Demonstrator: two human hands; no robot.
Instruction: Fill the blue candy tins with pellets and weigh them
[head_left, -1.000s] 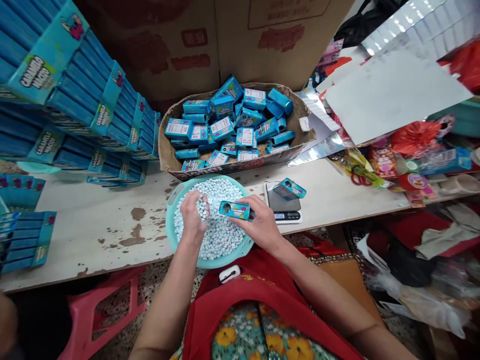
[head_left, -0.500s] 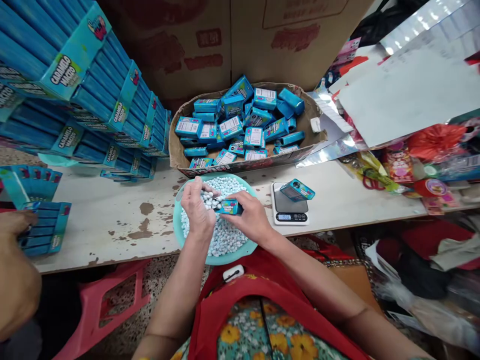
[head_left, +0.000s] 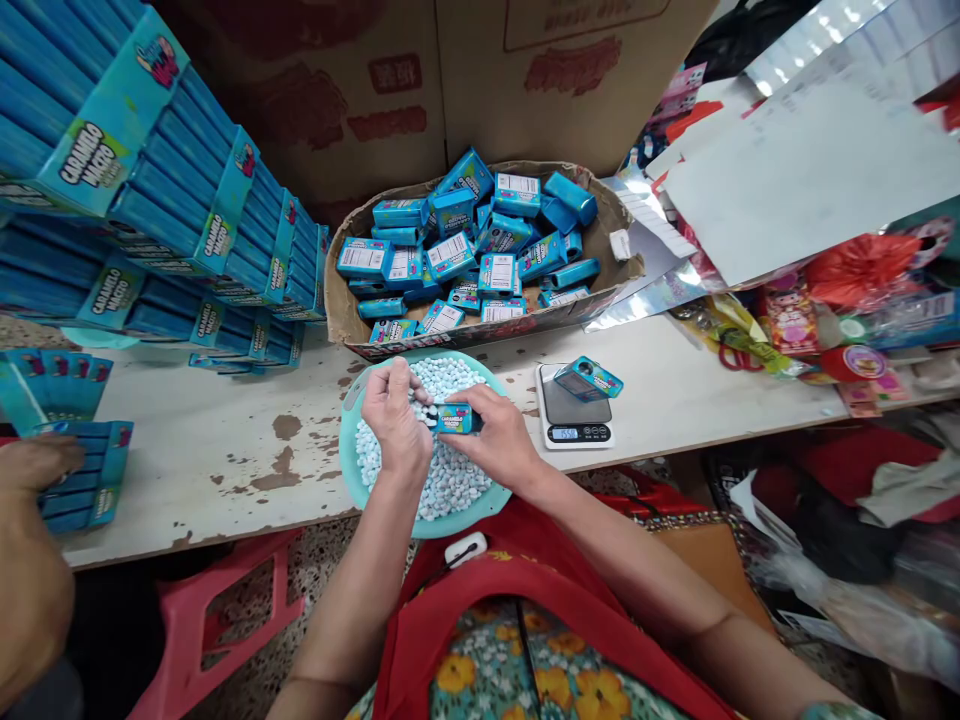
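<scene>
My right hand (head_left: 501, 432) grips a small blue candy box (head_left: 455, 418), tilted sideways over a light-green basin (head_left: 350, 440). The box's opening faces my left hand (head_left: 397, 415). That hand is closed, with small pale candies (head_left: 421, 396) at its fingertips by the opening; its fingers partly hide them. Many loose pale-blue and white candies (head_left: 457, 480) fill the basin. Right of the basin, a digital scale (head_left: 579, 434) with a lit display carries another blue candy box (head_left: 596, 379), lying at a slant.
Behind the basin stands a cut-down carton (head_left: 450, 340) of small blue boxes. Stacked display packs (head_left: 172, 190) rise at the left. Another person's hand (head_left: 37, 465) touches a blue pack (head_left: 90, 480) at far left. Papers (head_left: 810, 180) and colourful packets crowd the right.
The view has shifted slightly. My left fingers have tilted and drawn closer together at the box's opening. My right hand keeps its hold on the box. The box on the scale stays put.
</scene>
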